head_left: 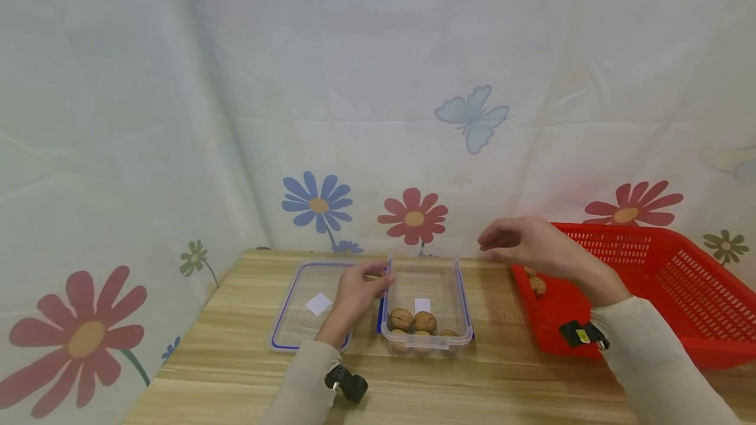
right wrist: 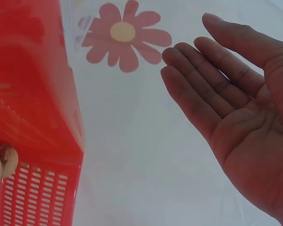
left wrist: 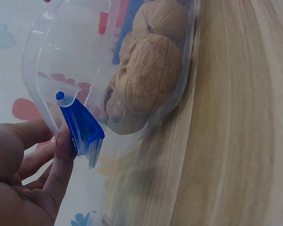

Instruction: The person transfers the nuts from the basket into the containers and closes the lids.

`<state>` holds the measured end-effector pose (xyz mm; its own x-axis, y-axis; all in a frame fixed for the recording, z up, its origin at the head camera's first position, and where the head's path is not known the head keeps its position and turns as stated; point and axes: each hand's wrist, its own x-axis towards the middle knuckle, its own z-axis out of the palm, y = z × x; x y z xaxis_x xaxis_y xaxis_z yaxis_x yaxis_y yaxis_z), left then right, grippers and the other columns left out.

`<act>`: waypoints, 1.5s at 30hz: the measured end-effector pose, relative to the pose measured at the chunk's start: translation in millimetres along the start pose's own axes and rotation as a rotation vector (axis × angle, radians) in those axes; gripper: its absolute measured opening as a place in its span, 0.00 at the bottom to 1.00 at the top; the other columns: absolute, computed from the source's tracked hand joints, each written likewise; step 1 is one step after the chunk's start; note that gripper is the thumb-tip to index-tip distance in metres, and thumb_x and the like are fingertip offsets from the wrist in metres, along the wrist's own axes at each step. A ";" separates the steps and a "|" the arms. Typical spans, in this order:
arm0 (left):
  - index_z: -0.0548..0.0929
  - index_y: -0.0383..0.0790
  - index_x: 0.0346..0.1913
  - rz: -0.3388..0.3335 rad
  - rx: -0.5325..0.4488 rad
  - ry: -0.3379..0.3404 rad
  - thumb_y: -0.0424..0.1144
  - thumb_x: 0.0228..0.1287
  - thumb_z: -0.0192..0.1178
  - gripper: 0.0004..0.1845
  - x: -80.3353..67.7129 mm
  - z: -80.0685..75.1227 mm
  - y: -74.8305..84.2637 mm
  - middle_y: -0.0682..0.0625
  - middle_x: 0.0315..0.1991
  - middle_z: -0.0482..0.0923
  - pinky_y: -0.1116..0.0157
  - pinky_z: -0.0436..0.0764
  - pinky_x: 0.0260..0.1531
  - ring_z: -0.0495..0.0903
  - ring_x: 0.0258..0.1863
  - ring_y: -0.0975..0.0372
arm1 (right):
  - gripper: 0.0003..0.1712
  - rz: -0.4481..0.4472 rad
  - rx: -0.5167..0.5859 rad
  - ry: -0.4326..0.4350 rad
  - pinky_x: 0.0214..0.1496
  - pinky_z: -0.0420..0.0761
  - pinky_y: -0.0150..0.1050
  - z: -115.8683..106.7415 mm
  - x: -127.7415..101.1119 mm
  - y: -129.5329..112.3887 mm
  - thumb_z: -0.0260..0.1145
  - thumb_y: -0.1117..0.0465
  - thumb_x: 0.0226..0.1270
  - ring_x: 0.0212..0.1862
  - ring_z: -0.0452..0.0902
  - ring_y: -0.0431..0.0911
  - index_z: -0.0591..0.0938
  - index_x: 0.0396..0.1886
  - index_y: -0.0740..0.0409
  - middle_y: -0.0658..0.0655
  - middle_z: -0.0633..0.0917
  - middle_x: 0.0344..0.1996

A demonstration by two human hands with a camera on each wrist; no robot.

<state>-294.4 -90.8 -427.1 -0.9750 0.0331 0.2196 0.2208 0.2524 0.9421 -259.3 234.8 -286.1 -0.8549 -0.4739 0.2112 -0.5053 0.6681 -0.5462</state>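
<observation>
A clear plastic food container (head_left: 437,281) stands on the table with several walnuts (head_left: 424,321) at its near end. My left hand (head_left: 360,290) pinches the container's left rim between thumb and fingers. In the left wrist view a blue clip (left wrist: 83,129) hangs down beside those fingers, and a walnut (left wrist: 153,70) shows through the wall. My right hand (head_left: 528,244) is raised between the container and a red plastic basket (head_left: 655,267). Its fingers are extended and the palm holds nothing in the right wrist view.
Left of the container lies its clear lid (head_left: 295,320) with a blue seal and a white label. A few walnuts (head_left: 537,285) sit in the basket's left side. A flower-printed cloth (head_left: 366,84) hangs behind the wooden table (head_left: 218,359).
</observation>
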 end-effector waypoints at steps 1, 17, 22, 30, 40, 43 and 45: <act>0.85 0.26 0.59 0.000 0.002 0.001 0.28 0.69 0.70 0.18 0.0 -0.1 0.0 0.39 0.43 0.86 0.63 0.92 0.36 0.90 0.36 0.54 | 0.17 0.001 0.000 0.002 0.58 0.88 0.49 -2.0 -0.1 1.3 0.77 0.60 0.70 0.50 0.87 0.50 0.88 0.55 0.58 0.54 0.90 0.48; 0.85 0.26 0.60 0.009 0.003 -0.001 0.29 0.70 0.70 0.18 -0.5 -0.8 -0.7 0.38 0.44 0.86 0.62 0.92 0.37 0.90 0.37 0.53 | 0.19 0.073 -0.042 0.020 0.58 0.88 0.53 -31.7 1.6 23.4 0.76 0.57 0.71 0.51 0.85 0.50 0.87 0.58 0.57 0.53 0.89 0.50; 0.85 0.26 0.60 0.007 0.004 -0.002 0.28 0.70 0.70 0.18 -1.2 -0.5 -0.2 0.38 0.44 0.86 0.63 0.92 0.36 0.90 0.37 0.53 | 0.19 0.091 -0.043 0.010 0.60 0.87 0.57 -36.2 2.0 34.5 0.74 0.59 0.73 0.52 0.84 0.52 0.86 0.60 0.59 0.55 0.89 0.52; 0.85 0.26 0.60 -0.001 0.007 -0.002 0.29 0.70 0.70 0.19 -1.7 -0.8 0.7 0.39 0.44 0.86 0.63 0.92 0.37 0.90 0.37 0.53 | 0.26 0.132 -0.033 0.003 0.60 0.87 0.58 -41.4 0.9 55.9 0.75 0.54 0.72 0.53 0.84 0.53 0.84 0.64 0.60 0.59 0.88 0.56; 0.85 0.27 0.60 -0.001 0.019 0.000 0.29 0.70 0.70 0.18 -1.8 -0.9 1.0 0.39 0.45 0.86 0.62 0.92 0.37 0.90 0.37 0.54 | 0.28 0.159 -0.037 -0.027 0.60 0.86 0.59 -42.7 2.1 79.9 0.76 0.55 0.70 0.53 0.84 0.53 0.83 0.64 0.63 0.61 0.88 0.56; 0.85 0.27 0.61 -0.002 0.018 -0.002 0.29 0.70 0.70 0.19 -2.1 -0.9 1.6 0.39 0.45 0.86 0.62 0.92 0.37 0.90 0.37 0.53 | 0.28 0.175 -0.039 -0.038 0.60 0.86 0.59 -42.6 2.3 84.9 0.77 0.55 0.69 0.53 0.84 0.54 0.84 0.64 0.63 0.60 0.88 0.55; 0.85 0.26 0.61 -0.005 0.015 -0.003 0.29 0.70 0.70 0.19 -2.2 -0.7 2.2 0.38 0.45 0.86 0.62 0.92 0.37 0.90 0.38 0.53 | 0.27 0.178 -0.038 -0.050 0.61 0.86 0.60 -42.8 2.5 88.8 0.77 0.55 0.70 0.53 0.84 0.54 0.84 0.63 0.63 0.61 0.88 0.55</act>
<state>-291.8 -91.0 -425.3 -0.9762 0.0347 0.2141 0.2155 0.2671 0.9393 -311.3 317.6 -299.4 -0.9246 -0.3739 0.0730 -0.3518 0.7644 -0.5403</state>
